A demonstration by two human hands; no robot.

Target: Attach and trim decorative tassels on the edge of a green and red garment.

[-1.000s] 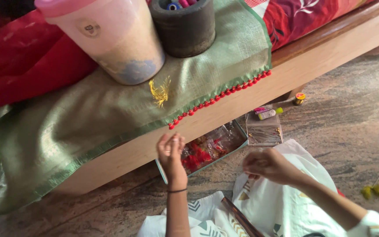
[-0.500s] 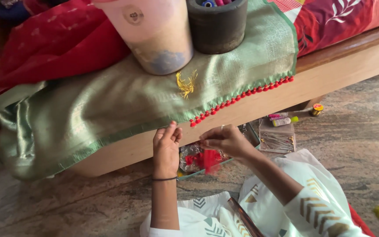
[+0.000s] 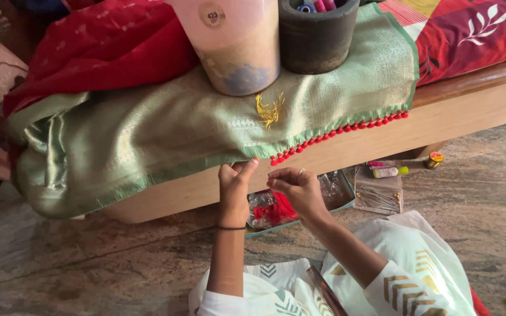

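A shiny green cloth (image 3: pixel 165 134) hangs over the wooden bed edge (image 3: pixel 440 126), its lower hem lined with small red tassels (image 3: pixel 346 130). My left hand (image 3: pixel 234 181) pinches the hem just left of the last tassel. My right hand (image 3: pixel 295 186) is close beside it, fingers pinched together on what looks like a thin needle; the needle itself is barely visible. A small bunch of yellow thread (image 3: pixel 269 110) lies on the cloth above.
A clear plastic jar (image 3: pixel 232 44) and a dark cup of thread spools (image 3: pixel 317 32) stand on the cloth. A tray with red thread (image 3: pixel 276 212), a clear box (image 3: pixel 378 190) and small spools (image 3: pixel 434 159) lie on the stone floor.
My right hand has risen from my lap to the cloth's hem beside the left hand. The view has shifted left and closer to the tassel edge.
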